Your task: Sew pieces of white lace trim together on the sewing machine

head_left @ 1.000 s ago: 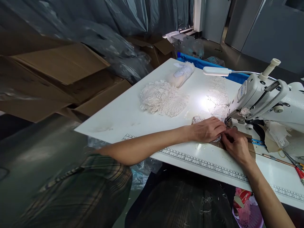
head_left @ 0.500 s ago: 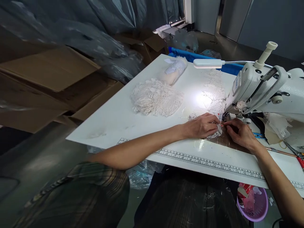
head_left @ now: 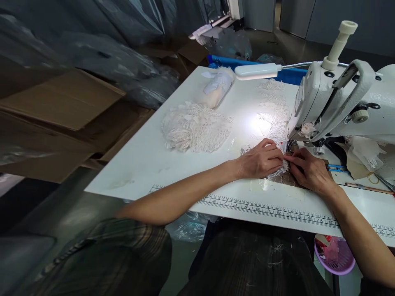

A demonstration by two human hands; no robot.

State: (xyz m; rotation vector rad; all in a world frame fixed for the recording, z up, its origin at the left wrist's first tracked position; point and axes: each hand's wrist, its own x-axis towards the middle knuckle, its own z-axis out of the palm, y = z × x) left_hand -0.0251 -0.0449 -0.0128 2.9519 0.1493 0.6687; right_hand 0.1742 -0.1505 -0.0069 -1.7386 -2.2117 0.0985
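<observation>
White lace trim (head_left: 273, 113) runs over the table top to the needle area of a white sewing machine (head_left: 317, 98). My left hand (head_left: 261, 159) lies on the lace just left of the presser foot, its fingers curled down and closed on the fabric. From the right, my right hand (head_left: 311, 169) reaches to the same spot, thumb and forefinger pinched on the lace edge close to the left fingertips. Both hands rest in front of the needle, which is partly hidden by machine parts.
A pile of lace (head_left: 197, 127) and a wrapped bundle (head_left: 216, 88) lie on the left of the table. A lamp (head_left: 257, 71) hangs above the lace. Blue thread snips (head_left: 337, 168) lie at right. A purple basket (head_left: 339, 267) stands below, and cardboard boxes (head_left: 61, 98) at left.
My right hand has moved left, closing its fingertips onto the lace beside my left hand. My left hand stays on the lace. The camera view has shifted slightly.
</observation>
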